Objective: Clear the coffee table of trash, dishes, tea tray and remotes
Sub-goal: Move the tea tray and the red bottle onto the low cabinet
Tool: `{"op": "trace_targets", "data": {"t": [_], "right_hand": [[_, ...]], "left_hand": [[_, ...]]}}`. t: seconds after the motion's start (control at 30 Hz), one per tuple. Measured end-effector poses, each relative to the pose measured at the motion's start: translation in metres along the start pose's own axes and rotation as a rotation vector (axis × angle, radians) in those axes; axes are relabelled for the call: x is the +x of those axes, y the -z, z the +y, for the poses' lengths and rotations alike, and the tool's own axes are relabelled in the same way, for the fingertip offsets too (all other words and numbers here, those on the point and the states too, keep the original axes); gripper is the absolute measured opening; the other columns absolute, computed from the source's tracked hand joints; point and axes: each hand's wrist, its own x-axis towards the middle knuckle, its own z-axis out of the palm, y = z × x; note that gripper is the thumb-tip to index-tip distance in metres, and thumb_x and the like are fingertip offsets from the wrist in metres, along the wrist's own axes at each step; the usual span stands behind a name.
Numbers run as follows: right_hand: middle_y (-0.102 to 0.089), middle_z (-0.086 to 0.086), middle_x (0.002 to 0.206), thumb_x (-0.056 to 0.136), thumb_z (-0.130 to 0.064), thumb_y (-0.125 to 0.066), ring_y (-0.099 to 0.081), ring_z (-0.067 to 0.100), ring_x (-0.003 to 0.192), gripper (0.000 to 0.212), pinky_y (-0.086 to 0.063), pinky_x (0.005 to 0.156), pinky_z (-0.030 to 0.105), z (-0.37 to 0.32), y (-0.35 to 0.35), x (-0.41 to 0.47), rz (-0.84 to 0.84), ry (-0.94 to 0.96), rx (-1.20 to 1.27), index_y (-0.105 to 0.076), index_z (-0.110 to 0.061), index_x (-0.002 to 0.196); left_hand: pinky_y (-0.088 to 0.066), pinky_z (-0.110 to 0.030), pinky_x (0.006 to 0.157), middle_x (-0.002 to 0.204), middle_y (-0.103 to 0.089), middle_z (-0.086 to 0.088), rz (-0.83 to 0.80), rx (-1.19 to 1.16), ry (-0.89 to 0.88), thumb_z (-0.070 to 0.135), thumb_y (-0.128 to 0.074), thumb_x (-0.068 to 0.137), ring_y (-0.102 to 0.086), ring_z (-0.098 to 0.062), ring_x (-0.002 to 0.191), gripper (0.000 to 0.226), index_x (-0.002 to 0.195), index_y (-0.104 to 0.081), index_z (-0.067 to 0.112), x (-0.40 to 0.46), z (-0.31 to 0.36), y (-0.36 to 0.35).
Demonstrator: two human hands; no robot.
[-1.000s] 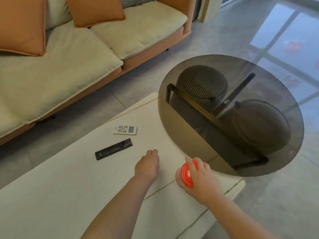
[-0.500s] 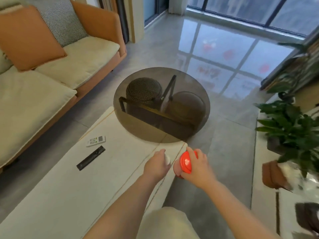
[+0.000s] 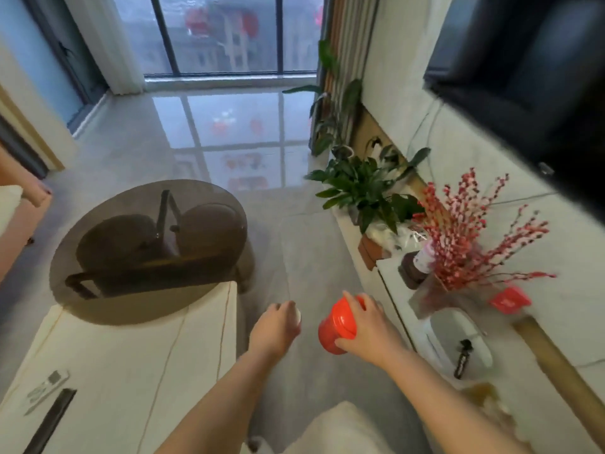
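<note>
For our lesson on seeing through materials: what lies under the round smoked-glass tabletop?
Through the round glass top, two rounded stools and a dark metal frame show. Their bases and the floor below are too dim to tell.

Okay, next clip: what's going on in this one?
A person is clearing a coffee table. The right hand grips a red jar, and the left hand is curled around something small and white, too hidden to identify. Both hands are off the table's edge, over the floor. Two remotes, one white and one black, lie on the table.
</note>
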Motion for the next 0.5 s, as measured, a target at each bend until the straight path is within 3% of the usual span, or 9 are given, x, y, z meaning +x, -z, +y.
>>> {"op": "trace_targets", "data": {"t": [0.2,0.37,0.5], "right_hand": [[-0.024,0.004,0.145,0.072,-0.049,-0.068,-0.027,0.028,0.134,0.097,-0.037,0.106,0.040,0.096,0.001,-0.095,0.081,-0.145,0.009,-0.011,-0.028,0.148],[-0.024,0.006,0.145,0.073,-0.051,-0.067,-0.030,0.030,0.133,0.099,-0.038,0.105,0.041,0.161,-0.015,-0.174,0.133,-0.372,0.103,-0.007,-0.026,0.148],[-0.024,0.006,0.147,0.073,-0.054,-0.067,-0.029,0.030,0.135,0.099,-0.037,0.105,0.041,0.197,-0.029,-0.230,0.163,-0.564,0.162,-0.009,-0.027,0.147]], "left_hand": [[-0.047,-0.034,0.092,0.131,-0.051,-0.008,-0.170,0.114,-0.240,0.035,-0.053,0.093,-0.055,-0.029,0.116,0.044,0.134,-0.044,0.022,-0.045,0.097,-0.065],[-0.045,-0.037,0.098,0.144,-0.044,-0.007,-0.346,0.197,-0.418,0.032,-0.058,0.092,-0.053,-0.029,0.123,0.066,0.148,-0.027,0.019,-0.079,0.168,-0.124],[-0.046,-0.040,0.097,0.135,-0.051,-0.008,-0.444,0.301,-0.569,0.031,-0.058,0.091,-0.055,-0.029,0.118,0.049,0.134,-0.043,0.015,-0.104,0.209,-0.161]]}}
